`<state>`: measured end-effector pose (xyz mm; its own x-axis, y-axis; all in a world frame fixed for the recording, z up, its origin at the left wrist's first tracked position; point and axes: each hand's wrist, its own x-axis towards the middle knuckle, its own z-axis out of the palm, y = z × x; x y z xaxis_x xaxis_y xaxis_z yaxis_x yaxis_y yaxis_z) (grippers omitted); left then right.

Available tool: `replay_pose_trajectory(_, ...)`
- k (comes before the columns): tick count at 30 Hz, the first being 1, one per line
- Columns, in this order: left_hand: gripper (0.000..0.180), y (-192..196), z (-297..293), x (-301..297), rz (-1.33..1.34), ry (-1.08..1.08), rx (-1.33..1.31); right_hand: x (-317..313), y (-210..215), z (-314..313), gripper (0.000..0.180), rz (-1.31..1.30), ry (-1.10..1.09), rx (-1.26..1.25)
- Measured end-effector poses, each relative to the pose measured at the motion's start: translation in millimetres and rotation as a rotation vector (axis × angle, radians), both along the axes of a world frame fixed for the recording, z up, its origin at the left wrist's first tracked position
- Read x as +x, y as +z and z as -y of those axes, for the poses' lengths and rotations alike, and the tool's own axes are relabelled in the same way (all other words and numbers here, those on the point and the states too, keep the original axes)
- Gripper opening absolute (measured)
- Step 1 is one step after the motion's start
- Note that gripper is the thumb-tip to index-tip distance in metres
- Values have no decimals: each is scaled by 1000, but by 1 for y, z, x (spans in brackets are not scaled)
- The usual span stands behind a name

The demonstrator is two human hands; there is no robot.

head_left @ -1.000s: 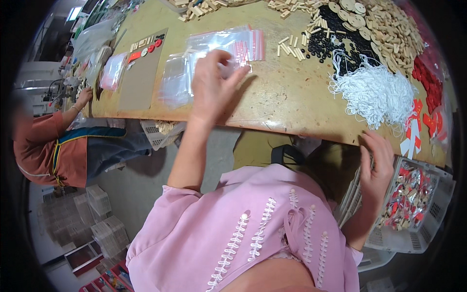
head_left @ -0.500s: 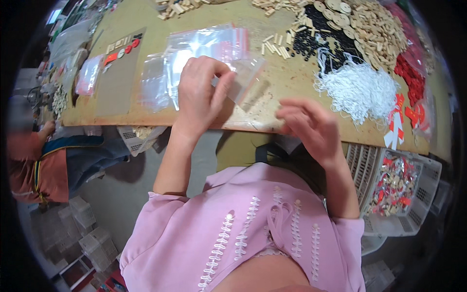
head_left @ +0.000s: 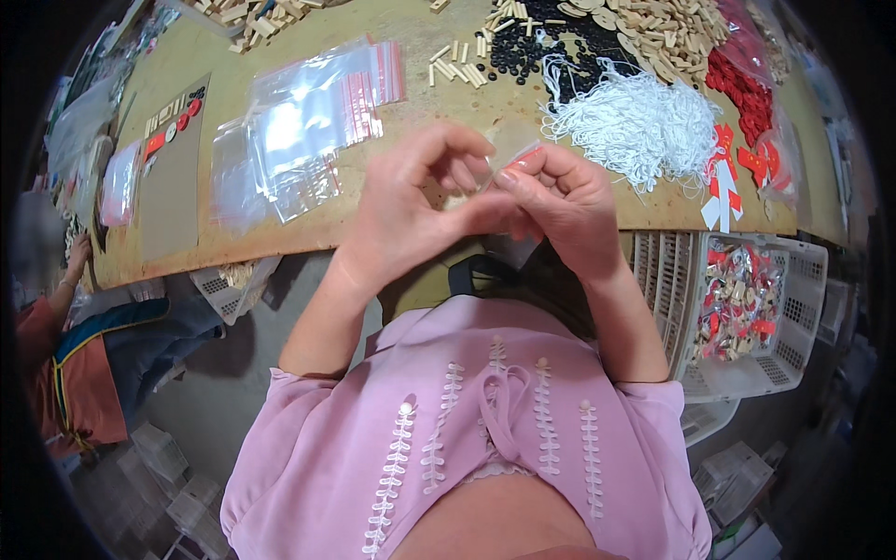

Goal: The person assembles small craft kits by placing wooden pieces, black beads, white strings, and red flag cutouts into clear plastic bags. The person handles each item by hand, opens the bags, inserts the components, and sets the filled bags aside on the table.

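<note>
In front of me, over the table's near edge, both hands are at a small clear zip bag (head_left: pixel 501 166) with a red strip along its top. My right hand (head_left: pixel 571 203) pinches the bag near that strip between thumb and fingers. Curled around its other side is my left hand (head_left: pixel 411 191), its thumb reaching across to the right hand's fingers. The bag's lower part is mostly hidden behind the hands. Left of them lies a spread of flat clear zip bags (head_left: pixel 299 131) with red strips.
White strings (head_left: pixel 644 126) lie in a heap at the right, near black beads (head_left: pixel 513 70), wooden pieces (head_left: pixel 667 37) and red pieces (head_left: pixel 742 89). A brown board (head_left: pixel 173 210) holds sample parts. A white basket (head_left: pixel 793 308) contains packed bags. Another person (head_left: pixel 93 364) is at the left.
My hands have come together at the bag; the right hand, apart before, now pinches its red-striped edge. The view has shifted, so the table's contents appear farther left.
</note>
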<state>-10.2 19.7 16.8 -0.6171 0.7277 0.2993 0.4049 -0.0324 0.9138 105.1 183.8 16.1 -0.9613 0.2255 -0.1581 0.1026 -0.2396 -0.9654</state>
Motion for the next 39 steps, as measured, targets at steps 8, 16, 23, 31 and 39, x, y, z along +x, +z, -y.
replay_pose_trajectory(8, 5, -12, -5, 13, 7, 129, -119, 1, -9, 13, 15, -70, -165, 261)
replay_pose_trajectory(16, 22, -4, -8, 6, -451, 177, -71, 2, -5, 11, 23, 62, -109, 32)
replay_pose_trajectory(23, 12, -4, 6, -8, -643, -153, -116, 0, -5, -13, 15, 111, -12, -113)
replay_pose_trajectory(31, 12, 43, 33, -36, -552, -369, -256, -8, 41, -11, 19, -456, 187, 1162)
replay_pose_trajectory(39, 26, 20, 27, -150, -348, 23, -353, -11, 17, -28, 15, -456, 326, 855)
